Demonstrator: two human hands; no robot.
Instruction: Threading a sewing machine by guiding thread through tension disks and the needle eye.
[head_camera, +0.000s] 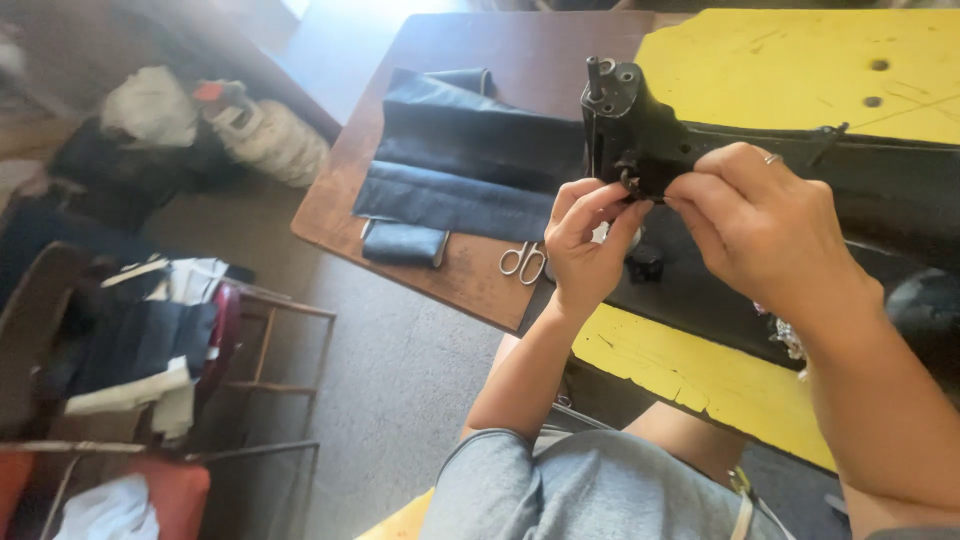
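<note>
Nearby, scissors (523, 260) and dark folded cloth (455, 165) flank both hands (680, 225).

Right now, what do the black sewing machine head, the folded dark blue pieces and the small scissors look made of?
Black sewing machine head, where both hands work: painted metal, apparently; hard edges, dull sheen. Folded dark blue pieces: woven cloth, likely denim; soft folds, matte. Small scissors: bare metal; silvery loops.

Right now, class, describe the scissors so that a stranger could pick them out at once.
Start at the brown wooden table left of the black sewing machine. Below the folded dark blue cloth, near the table's front edge, lie the scissors. They are the only shiny metal thing there, with two loop handles, just beside the left hand.
</note>
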